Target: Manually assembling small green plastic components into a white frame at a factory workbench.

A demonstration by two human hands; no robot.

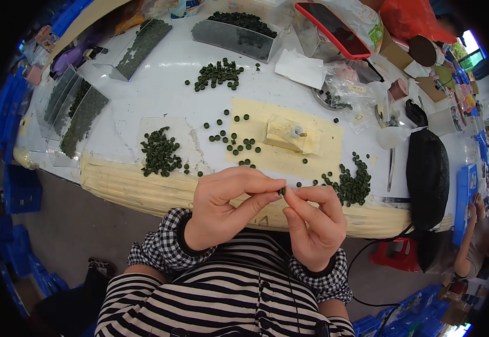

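Just in front of the table's padded edge, my left hand (230, 202) pinches a small dark green round piece (281, 191) between thumb and index finger. My right hand (314, 222) meets it from the other side, its fingers closed and their tips against the same piece, partly hiding it. Beyond my hands, similar cup-like green pieces (234, 147) lie scattered on and beside a yellowish sheet (331, 129). On that sheet sits a tape-wrapped block (281, 137) with a small grey metal fitting (296, 131) on top. Loose heaps lie to the left (160, 153) and right (355, 182) of my hands.
Another heap (219, 74) lies farther back. Clear bins of green pieces (236, 36) stand behind and at left. A red-cased phone (334, 29), a white tissue (300, 67) and a black bag-like bundle (427, 174) are on the right. A person's arm (464, 241) shows at far right.
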